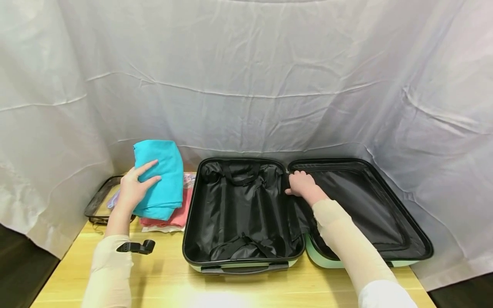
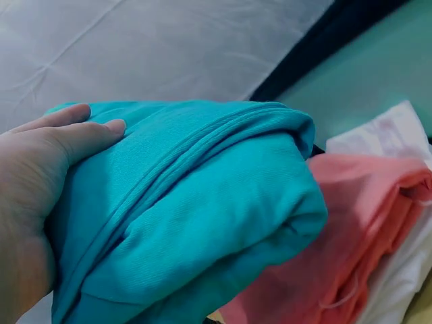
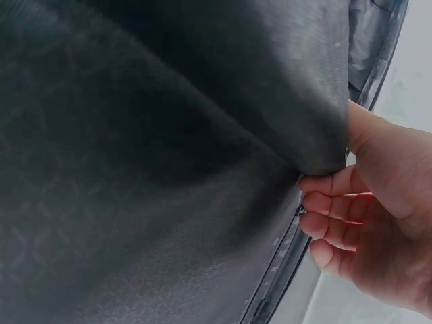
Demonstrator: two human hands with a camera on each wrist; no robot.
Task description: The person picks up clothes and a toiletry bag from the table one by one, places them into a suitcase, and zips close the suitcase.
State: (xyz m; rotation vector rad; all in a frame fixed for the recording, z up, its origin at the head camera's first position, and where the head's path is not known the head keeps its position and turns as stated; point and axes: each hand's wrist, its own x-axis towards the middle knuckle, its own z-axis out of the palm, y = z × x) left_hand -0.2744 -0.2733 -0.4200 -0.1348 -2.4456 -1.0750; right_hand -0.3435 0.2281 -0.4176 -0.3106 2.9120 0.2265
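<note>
We see matt folded turquoise cloth [image 1: 163,179], a finely textured black fabric flap [image 3: 148,223], a creased pale-grey cloth curtain [image 1: 239,77] and a glossy yellow wood-grained tabletop [image 1: 169,265].

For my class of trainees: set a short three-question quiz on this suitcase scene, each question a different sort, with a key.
1. Multiple choice: which hand holds the turquoise cloth? a) right b) left c) both
2. Fill in: in the head view, the coral cloth lies to the ____ of the suitcase.
3. True or false: the right hand holds nothing.

Key: 1. b, the left hand. 2. left. 3. False; it pinches black fabric.
</note>
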